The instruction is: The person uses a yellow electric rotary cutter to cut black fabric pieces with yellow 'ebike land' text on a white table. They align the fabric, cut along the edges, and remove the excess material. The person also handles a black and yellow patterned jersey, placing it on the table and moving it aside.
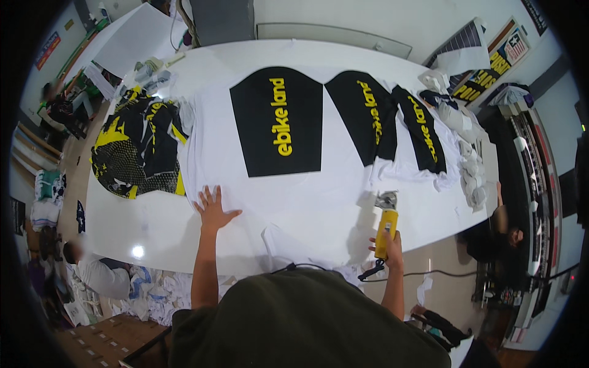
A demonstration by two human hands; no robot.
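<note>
White fabric (270, 199) printed with black sleeve-shaped panels lies spread over the table. One black panel with yellow lettering (261, 122) lies flat in the middle. To its right, a second black panel (356, 116) is partly folded, and a third black panel (423, 135) lies on rumpled cloth. My left hand (215, 211) rests flat on the fabric's near left part, fingers spread. My right hand (391, 245) is wrapped round a yellow handheld rotary fabric cutter (387, 228). Its round metal head points away from me, beside the fabric's near right edge.
Cut black and yellow pieces (141, 147) are heaped at the table's left. Rolled white scraps (472, 165) line its right edge. The cutter's cable (442, 272) runs off to the right. White cloth scraps (159, 297) cover the floor at left, near a seated person (101, 276).
</note>
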